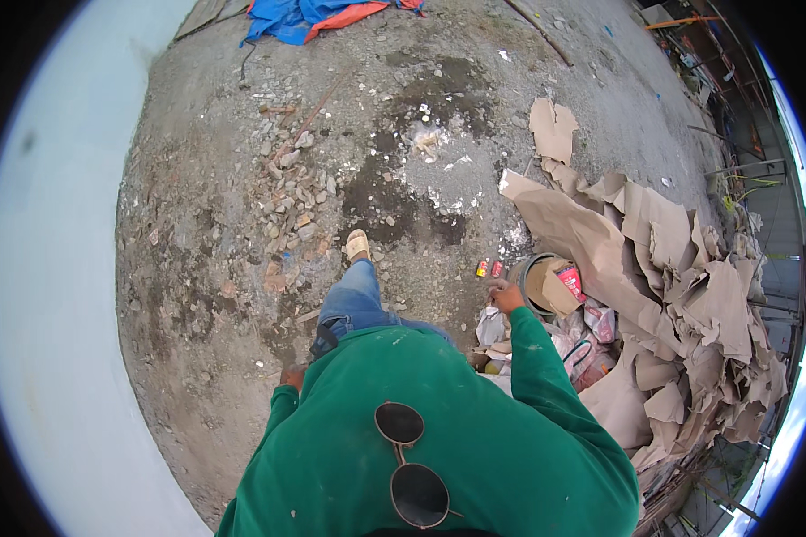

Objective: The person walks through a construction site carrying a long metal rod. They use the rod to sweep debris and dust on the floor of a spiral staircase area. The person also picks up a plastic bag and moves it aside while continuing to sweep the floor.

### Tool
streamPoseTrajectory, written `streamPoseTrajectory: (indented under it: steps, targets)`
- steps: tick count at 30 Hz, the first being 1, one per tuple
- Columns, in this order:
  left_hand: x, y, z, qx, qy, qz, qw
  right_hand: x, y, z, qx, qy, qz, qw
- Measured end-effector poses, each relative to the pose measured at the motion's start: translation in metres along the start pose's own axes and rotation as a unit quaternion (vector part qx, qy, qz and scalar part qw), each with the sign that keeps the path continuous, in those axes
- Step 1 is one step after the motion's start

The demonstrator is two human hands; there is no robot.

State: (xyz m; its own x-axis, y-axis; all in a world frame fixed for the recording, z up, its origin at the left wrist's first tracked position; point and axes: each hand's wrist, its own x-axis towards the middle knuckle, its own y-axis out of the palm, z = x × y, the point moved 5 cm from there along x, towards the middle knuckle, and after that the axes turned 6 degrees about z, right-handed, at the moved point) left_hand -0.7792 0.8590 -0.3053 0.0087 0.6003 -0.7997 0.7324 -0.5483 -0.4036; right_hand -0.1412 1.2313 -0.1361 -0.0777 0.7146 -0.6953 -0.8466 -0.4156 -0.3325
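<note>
My right hand (505, 294) is out to the right, over the ground beside a round bucket (530, 265). Its dusty fingers are loosely bent and apart, and I make out nothing held in them. Two small cans, one yellow and red (482, 268) and one red (498, 268), lie just beyond the fingers. A crumpled white bag (490, 328) shows just below the hand. Low beside my left hip, my left hand (292, 376) is partly covered by my green sleeve and body, and its fingers are too hidden to read.
Torn brown paper sheets (663, 259) are heaped to the right, with plastic bags (587, 353) beside the bucket. Broken stones (300, 201) lie ahead on the left. A white wall (63, 268) runs along the left. A blue and orange tarp (300, 20) lies far ahead.
</note>
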Motion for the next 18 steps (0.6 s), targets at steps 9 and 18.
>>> streamPoseTrajectory:
  steps: [9,18]
  targets:
    - [0.173,-0.392,-0.218,-0.220,-0.072,-0.105,0.967,0.042,0.034,-0.053,0.212,0.185,0.182,0.942]
    - [0.422,-0.632,-0.356,-0.282,-0.058,-0.186,0.939,0.282,-0.052,0.127,0.276,0.320,-0.023,0.906]
